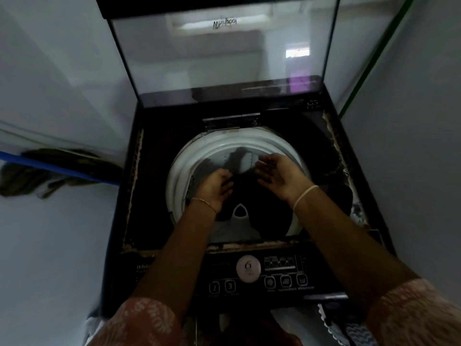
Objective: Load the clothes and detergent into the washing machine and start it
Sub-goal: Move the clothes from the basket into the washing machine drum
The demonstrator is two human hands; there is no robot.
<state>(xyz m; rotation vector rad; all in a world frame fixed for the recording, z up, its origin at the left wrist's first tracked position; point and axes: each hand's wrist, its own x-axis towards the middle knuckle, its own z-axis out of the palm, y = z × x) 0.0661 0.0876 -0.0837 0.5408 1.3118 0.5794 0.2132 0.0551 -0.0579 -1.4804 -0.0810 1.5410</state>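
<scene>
A black top-loading washing machine [129,196] stands in front of me with its glass lid [224,58] raised upright. Its white drum rim [179,171] rings a dark garment [264,213] lying inside the tub. My left hand [215,187] reaches into the drum, fingers curled on the dark cloth. My right hand [279,174] hovers over the drum palm up, fingers apart, holding nothing. The control panel [249,273] with a round dial and several buttons runs along the near edge, under my forearms. No detergent is in view.
Pale walls close in on both sides. At the left, a blue rod [50,166] carries an olive cloth [37,176]. Patterned fabric [349,330] lies at the lower right below the panel. A green cord [374,58] runs up the right wall.
</scene>
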